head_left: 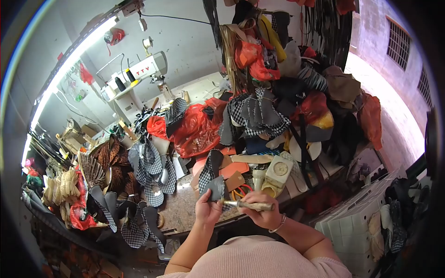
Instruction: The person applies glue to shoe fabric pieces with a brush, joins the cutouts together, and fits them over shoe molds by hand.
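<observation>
My left hand [208,210] is closed on the edge of a dark grey fabric piece [215,188], which looks like a shoe upper with a black-and-white checked side. Held in my right hand [263,211] is a brush [257,205] with a worn wooden handle. It points left, and its head is at the lower edge of the fabric piece. Just beyond my right hand are a yellowish open pot [271,190] and a stained whitish container [279,170] with a round lid. Orange and yellow rings [241,190] lie between the hands.
Red plastic bags [197,132] and stacked checked fabric pieces [257,111] crowd the bench. Bundles of checked pieces [150,169] hang over its left edge. A sewing machine [143,69] stands at the back left. White boxes [350,224] are stacked at the right.
</observation>
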{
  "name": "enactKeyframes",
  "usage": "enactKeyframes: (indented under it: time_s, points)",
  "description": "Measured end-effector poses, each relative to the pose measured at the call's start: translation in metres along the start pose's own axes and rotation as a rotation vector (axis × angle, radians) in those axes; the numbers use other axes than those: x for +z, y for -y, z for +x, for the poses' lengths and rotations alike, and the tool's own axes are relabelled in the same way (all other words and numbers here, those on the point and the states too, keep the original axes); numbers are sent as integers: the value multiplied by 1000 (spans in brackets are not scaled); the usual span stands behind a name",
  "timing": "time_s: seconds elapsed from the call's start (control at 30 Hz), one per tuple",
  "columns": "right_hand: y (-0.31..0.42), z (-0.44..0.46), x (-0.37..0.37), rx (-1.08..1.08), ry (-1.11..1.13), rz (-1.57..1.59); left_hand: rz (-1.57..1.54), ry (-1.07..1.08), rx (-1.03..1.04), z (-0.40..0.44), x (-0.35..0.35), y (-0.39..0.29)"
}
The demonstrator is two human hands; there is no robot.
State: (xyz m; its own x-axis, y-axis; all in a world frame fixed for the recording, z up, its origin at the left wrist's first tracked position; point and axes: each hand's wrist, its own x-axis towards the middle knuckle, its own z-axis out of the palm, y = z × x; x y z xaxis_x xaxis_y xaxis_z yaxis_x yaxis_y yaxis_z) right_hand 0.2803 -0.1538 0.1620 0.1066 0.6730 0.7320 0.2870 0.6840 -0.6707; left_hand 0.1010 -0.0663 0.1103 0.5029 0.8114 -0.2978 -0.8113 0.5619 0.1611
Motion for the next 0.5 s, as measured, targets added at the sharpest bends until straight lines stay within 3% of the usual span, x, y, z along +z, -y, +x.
enactKeyframes:
  time_s: [0.23,0.27,0.3,0.37,0.4,0.43,0.5]
  points:
    - [-23,14,4,47,-172,-14,-207,170,-305,2,-25,-16]
    - [-34,18,-2,-115,-122,-284,-201,162,-318,0,-22,-16]
    - [-34,19,-4,-114,-130,-288,-195,162,-325,-1,-20,-14]
    - [-32,21,-6,-95,-189,-228,-227,71,-243,-4,-20,-13]
    - [-13,21,0,70,-256,107,-262,136,-263,-4,-22,-15]
    - [-15,11,2,82,-225,151,-257,136,-265,-4,-24,-16]
    - [-19,13,8,-124,-199,-24,-300,258,-348,-4,-26,-17]
